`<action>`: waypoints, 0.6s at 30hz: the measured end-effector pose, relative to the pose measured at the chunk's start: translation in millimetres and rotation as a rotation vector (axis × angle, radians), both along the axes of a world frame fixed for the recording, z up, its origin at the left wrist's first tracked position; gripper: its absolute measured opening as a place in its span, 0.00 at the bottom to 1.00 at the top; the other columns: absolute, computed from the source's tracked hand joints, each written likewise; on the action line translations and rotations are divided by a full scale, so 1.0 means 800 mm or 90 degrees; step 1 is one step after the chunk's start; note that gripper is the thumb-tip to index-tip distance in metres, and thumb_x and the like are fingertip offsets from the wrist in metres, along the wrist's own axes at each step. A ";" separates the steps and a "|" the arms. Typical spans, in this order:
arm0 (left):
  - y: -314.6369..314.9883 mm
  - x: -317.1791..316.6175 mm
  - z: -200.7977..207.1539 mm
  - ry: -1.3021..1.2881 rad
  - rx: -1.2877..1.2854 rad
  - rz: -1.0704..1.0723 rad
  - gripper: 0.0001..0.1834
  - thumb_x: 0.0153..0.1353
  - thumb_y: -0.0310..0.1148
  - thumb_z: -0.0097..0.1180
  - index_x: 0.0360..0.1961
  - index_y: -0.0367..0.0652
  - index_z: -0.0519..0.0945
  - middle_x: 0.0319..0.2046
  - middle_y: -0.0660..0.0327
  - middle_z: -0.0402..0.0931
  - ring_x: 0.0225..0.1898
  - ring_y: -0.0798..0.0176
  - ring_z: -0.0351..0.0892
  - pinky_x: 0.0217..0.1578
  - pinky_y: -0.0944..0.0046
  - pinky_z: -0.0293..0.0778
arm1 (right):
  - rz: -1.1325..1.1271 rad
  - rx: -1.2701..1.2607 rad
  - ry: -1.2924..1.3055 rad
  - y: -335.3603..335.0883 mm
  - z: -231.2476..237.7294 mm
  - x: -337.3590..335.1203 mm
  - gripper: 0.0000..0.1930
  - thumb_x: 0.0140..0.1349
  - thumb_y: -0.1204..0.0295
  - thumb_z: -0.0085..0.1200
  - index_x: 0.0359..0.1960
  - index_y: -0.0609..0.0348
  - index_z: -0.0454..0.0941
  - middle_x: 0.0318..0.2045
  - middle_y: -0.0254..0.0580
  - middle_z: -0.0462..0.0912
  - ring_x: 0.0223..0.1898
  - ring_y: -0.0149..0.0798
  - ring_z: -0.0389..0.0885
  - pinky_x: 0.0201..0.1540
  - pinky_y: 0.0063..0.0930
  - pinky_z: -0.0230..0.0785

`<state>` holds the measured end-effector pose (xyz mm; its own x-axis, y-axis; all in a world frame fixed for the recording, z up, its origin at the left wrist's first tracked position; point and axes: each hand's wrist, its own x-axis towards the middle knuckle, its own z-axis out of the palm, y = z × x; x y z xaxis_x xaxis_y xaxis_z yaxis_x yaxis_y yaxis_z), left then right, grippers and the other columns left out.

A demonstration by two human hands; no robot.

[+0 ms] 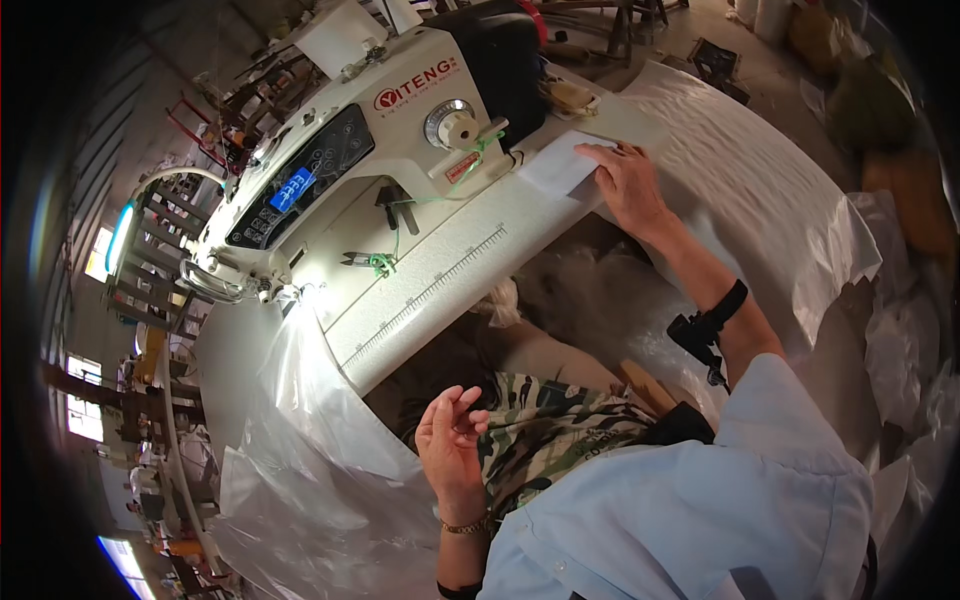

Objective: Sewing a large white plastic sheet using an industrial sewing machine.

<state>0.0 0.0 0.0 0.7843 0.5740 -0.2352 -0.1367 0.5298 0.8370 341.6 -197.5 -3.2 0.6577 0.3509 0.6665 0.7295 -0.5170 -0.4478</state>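
My right hand (630, 190) reaches to the far right end of the sewing machine bed, its fingers closing on the edge of a small white sheet (560, 165). The sheet lies mostly flat, and whether it is one layer or a stack is hard to tell. Above my lap hangs my left hand (453, 440), fingers loosely curled and apart, with nothing in it. Beside it, clear plastic film (310, 440) drapes from under the lit needle area of the white sewing machine (400, 100) down over the table's left side.
Thread snips (362, 260) with green thread lie on the machine bed (400, 320), behind its printed ruler. A large pale sheet (750, 170) spreads at the right. Crumpled clear plastic (900, 320) hangs at the far right. A curved lamp (122, 235) glows at the left.
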 end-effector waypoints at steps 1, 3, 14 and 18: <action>-0.002 0.000 0.000 0.007 0.003 0.005 0.13 0.71 0.33 0.50 0.45 0.32 0.78 0.39 0.47 0.83 0.28 0.64 0.83 0.29 0.69 0.78 | 0.000 -0.023 -0.008 -0.002 0.003 0.004 0.16 0.60 0.78 0.52 0.50 0.55 0.81 0.33 0.48 0.84 0.42 0.47 0.80 0.58 0.43 0.59; -0.002 0.001 0.000 0.012 0.007 0.011 0.13 0.71 0.33 0.50 0.45 0.32 0.78 0.39 0.47 0.83 0.28 0.64 0.83 0.28 0.70 0.78 | 0.001 -0.046 -0.017 0.000 0.007 0.013 0.16 0.60 0.78 0.52 0.49 0.56 0.81 0.29 0.46 0.82 0.38 0.47 0.79 0.51 0.42 0.62; 0.004 -0.001 0.003 0.032 0.012 0.024 0.12 0.71 0.34 0.51 0.45 0.35 0.78 0.38 0.51 0.84 0.27 0.67 0.82 0.27 0.72 0.77 | -0.078 -0.098 0.024 0.024 0.015 0.034 0.16 0.61 0.76 0.49 0.49 0.54 0.81 0.27 0.46 0.80 0.37 0.46 0.79 0.51 0.42 0.62; 0.004 0.000 0.002 0.034 0.015 0.024 0.12 0.71 0.34 0.51 0.45 0.35 0.78 0.38 0.51 0.84 0.26 0.67 0.82 0.27 0.72 0.77 | -0.092 -0.097 0.041 0.029 0.014 0.039 0.15 0.62 0.75 0.49 0.49 0.54 0.81 0.27 0.47 0.81 0.36 0.47 0.80 0.52 0.43 0.61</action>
<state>-0.3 3.2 1.6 0.7486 0.6089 -0.2622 -0.1107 0.5047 0.8562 372.4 -174.4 8.1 0.7477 0.3435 0.5683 0.6154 -0.6799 -0.3988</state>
